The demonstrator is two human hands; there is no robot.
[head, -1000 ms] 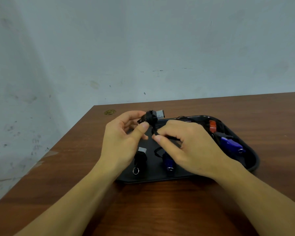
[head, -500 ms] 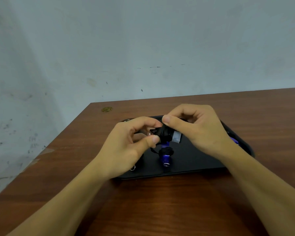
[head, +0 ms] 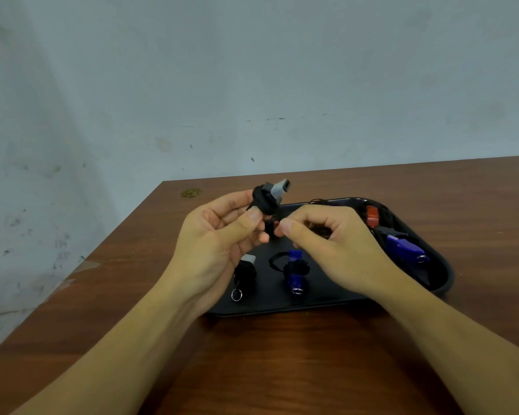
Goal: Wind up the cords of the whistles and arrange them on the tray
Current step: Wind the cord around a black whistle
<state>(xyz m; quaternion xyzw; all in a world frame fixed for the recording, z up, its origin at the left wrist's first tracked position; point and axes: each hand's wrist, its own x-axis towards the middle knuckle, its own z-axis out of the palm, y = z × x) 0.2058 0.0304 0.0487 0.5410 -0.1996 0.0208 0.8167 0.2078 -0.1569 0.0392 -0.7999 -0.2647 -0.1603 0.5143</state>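
Grey whistle (head: 274, 191), cord-wrapped, pinched in your left hand (head: 219, 250) above the tray (head: 432, 290); your right hand (head: 327, 244) pinches the cord's end. Slackening lets the coils unwind.

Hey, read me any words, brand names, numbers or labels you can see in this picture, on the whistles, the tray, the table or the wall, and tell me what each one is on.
No readable text anywhere.
Grey whistle in the left hand: no marking shows.
Blue whistles, red whistle, black tray: no lettering visible.
Gold round sticker on the table: too small and blurred to read.
Wall: only scuffs, no writing.
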